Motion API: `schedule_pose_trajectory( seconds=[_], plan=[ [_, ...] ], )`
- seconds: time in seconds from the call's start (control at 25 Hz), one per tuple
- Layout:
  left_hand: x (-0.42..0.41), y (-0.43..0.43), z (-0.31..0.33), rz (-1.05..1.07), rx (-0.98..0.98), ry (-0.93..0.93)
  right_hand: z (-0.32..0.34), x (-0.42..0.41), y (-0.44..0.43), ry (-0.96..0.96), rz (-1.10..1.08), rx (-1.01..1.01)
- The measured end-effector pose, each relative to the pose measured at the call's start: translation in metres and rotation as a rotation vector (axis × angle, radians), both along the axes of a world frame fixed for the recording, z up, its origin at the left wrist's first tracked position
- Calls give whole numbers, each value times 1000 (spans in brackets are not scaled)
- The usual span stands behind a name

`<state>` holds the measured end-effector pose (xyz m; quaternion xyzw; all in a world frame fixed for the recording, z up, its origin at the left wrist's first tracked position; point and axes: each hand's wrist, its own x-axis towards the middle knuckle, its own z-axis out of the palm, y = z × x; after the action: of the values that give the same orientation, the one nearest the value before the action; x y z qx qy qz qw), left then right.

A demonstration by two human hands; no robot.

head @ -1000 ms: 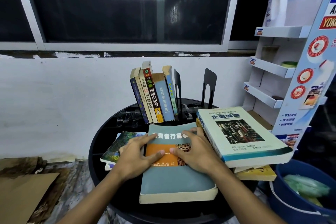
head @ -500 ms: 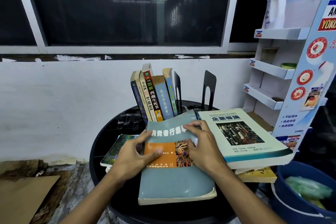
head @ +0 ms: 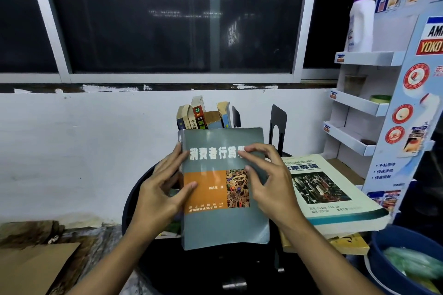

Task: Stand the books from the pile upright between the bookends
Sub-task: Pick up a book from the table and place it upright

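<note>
Both hands were on the grey book (head: pixel 223 189), which was up off the table (head: pixel 134 199) and tilted with its cover facing the camera. The left hand (head: pixel 160 196) had it clamped at the spine edge, thumb across the orange panel on the cover and the other fingers wrapped round behind. The right hand (head: pixel 271 184) gripped the opposite edge, thumb and fingertips spread over the front; what its other fingers were doing behind the book I couldn't tell.

Behind the raised book, the row (head: pixel 203 115) of already standing books poked up, leaning a bit, with only their tops showing. Just right of them stood two black bookends (head: pixel 278 122), the nearer one (head: pixel 236 116) right up against the last book in the row and the other apart from it with a gap between them.

To the right, a thick white book (head: pixel 330 189) lay flat on top of a yellow one (head: pixel 347 244), both hanging over the table's edge. Another book (head: pixel 173 225) peeked out under the left hand, mostly hidden. A blue bucket (head: pixel 383 242) sat low on the right, and a white shelf (head: pixel 359 105) with a bottle (head: pixel 359 21) on top stood further back.
</note>
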<state>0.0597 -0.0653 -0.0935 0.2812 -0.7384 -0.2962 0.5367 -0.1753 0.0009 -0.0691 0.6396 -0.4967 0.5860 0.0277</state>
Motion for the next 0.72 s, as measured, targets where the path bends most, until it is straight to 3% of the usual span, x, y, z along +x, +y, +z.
schedule_pose_trajectory(
  seconds=[0.2, 0.52, 0.72],
  plan=[
    [14, 8, -5, 59, -180, -55, -3, 3, 3, 45, 40, 0],
    [17, 26, -1, -120, -74, -1, -14, 5, 10, 187, 28, 109],
    [13, 36, 1, -125, -45, 11, -2, 17, 20, 212, -43, 174]
  ],
)
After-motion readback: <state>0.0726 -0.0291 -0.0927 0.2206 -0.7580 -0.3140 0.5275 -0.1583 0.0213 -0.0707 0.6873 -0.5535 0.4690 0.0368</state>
